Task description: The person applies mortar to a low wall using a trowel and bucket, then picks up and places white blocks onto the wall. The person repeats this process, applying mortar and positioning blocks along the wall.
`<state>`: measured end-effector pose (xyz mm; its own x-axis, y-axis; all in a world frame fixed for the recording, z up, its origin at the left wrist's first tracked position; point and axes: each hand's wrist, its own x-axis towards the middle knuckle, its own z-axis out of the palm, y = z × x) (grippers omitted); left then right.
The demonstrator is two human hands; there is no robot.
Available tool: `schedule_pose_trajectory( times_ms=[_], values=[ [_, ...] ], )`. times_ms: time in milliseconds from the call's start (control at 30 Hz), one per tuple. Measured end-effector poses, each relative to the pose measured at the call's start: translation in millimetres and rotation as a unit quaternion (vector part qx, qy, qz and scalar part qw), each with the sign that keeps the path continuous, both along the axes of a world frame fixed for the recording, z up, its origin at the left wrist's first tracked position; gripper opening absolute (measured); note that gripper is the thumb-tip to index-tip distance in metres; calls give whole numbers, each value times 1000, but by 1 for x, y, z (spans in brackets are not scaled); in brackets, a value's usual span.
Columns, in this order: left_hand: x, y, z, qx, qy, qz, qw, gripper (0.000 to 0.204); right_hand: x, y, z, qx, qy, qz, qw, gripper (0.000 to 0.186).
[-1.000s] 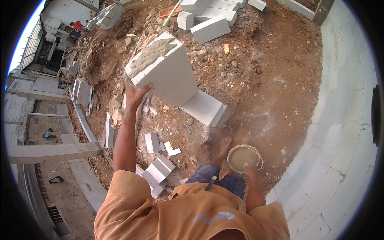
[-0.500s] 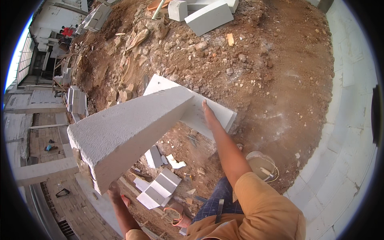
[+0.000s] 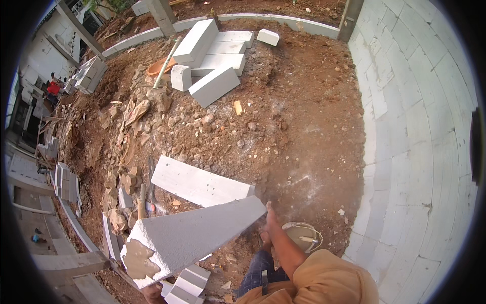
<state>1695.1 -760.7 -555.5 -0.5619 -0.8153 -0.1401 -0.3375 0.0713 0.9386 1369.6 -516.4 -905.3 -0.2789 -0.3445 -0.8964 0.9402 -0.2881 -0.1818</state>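
A long pale aerated concrete block point(image 3: 202, 230) is held up between my two hands, tilted with its left end nearer me. Wet grey mortar point(image 3: 140, 259) is smeared on that left end face. My left hand point(image 3: 153, 292) grips the block from below at this end; its fingers are partly hidden. At the other end, my right hand point(image 3: 272, 217) presses against the block's right edge, its fingers partly behind the block. Just beyond, another long white block point(image 3: 200, 181) lies on the dirt, its near edge partly covered by the held one.
White blocks point(image 3: 187, 283) lie below the held block. A bucket point(image 3: 302, 237) with a handled tool stands by my right leg. Farther off are stacked blocks point(image 3: 217, 62), an orange basin point(image 3: 161, 67) and rubble point(image 3: 202, 121). A block wall point(image 3: 405, 152) runs along the right.
The view has shifted, bringing the far block stack and right wall further in. The held block has turned so its mortared end faces me more, and it sits lower in view.
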Motion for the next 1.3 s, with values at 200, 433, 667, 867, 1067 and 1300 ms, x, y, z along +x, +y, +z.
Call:
schedule_pose_trajectory(
  times_ms=[200,433,667,867,1067,1300],
  values=[
    [-182,86,22,215,124,-340,907,91,50,311,107,181,41,-225,956,63],
    [-323,235,69,378,274,-500,730,101,260,516,347,293,292,-550,726,71],
    [-332,442,151,438,241,-603,621,111,433,574,362,108,518,-724,442,72],
    [-264,581,152,414,200,-674,577,120,542,575,353,185,455,-795,357,72],
    [-232,697,139,499,112,-734,446,122,621,570,418,335,342,-812,333,73],
    [-237,838,184,539,188,-723,388,101,614,596,576,522,277,-747,304,73]
  ],
)
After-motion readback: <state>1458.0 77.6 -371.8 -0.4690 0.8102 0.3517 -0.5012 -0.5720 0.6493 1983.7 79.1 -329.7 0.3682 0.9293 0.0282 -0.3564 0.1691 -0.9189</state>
